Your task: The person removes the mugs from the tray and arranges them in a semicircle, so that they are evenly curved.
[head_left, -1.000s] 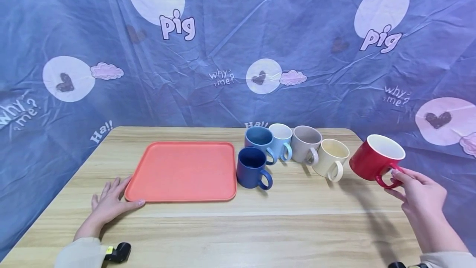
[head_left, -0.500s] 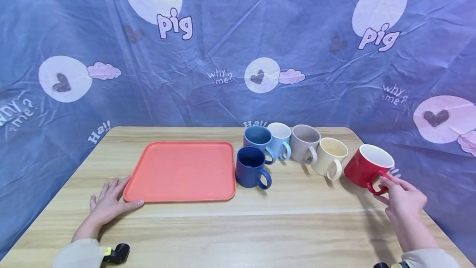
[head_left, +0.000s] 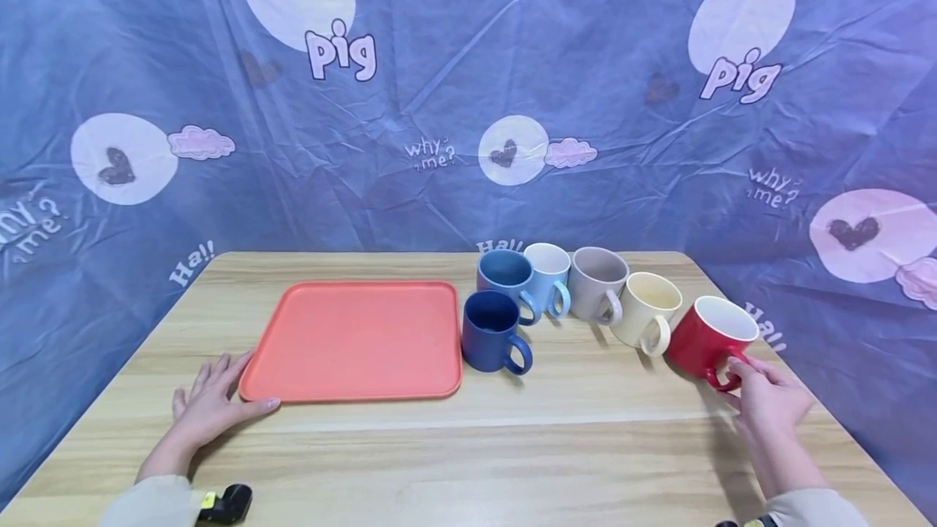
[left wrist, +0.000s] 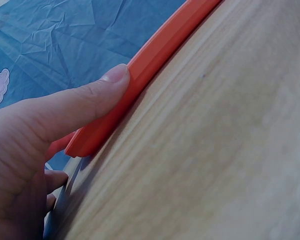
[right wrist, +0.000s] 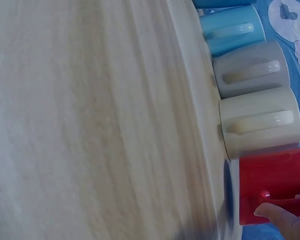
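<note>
We saw the right hand pinching the handle of the red mug, which had come down from its raised position of a second earlier to the desk near its right edge, just beside the cream mug; whether its base rested fully on the wood, we could not tell. The left hand had stayed flat with fingers straight, thumb pressed against the orange tray at its near left corner.

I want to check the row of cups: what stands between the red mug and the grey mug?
Only the cream mug stands between the red mug and the grey mug; the head and right wrist views both show it.
</note>
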### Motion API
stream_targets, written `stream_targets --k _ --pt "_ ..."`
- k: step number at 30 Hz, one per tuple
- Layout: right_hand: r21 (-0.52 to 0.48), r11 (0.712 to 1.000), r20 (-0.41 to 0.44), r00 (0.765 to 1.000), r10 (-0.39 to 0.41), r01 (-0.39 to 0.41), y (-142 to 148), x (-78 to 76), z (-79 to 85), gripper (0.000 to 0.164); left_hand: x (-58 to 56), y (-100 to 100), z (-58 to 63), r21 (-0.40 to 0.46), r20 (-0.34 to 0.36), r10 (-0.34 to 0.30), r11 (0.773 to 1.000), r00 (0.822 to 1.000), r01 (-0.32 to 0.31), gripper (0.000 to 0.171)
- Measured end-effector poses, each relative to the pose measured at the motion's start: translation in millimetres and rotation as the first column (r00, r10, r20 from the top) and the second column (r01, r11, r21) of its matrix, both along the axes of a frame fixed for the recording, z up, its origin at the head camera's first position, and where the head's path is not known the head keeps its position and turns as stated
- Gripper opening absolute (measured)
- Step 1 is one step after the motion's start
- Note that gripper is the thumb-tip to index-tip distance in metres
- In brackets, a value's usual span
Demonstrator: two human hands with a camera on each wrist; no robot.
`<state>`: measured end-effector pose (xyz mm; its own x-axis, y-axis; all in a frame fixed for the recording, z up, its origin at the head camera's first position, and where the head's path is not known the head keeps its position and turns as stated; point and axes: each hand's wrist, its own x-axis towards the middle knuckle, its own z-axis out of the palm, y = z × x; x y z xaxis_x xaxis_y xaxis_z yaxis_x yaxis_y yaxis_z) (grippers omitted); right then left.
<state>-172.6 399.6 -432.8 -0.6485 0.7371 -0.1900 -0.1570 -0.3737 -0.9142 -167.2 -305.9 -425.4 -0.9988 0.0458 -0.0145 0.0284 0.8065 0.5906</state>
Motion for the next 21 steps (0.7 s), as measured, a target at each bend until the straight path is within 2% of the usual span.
stream_targets --k 5,11,21 --pt "-0.016 0.999 -0.011 0.999 -0.031 0.030 -7 -0.2 -1.7 0.020 -0.6 0 -2.1 0.001 -0.009 0.006 1.000 1.000 -0.006 0.096" --pt "-0.033 0.999 -0.034 0.999 -0.020 0.019 -17 5.1 -2.0 0.018 -0.9 0 -2.0 0.006 0.003 0.004 1.000 1.000 -0.004 0.096" --pt "0.007 0.999 -0.053 0.997 -0.047 0.047 -33 7.6 -6.5 0.017 -1.5 0 -2.5 0.012 -0.002 0.003 1.000 1.000 -0.003 0.095"
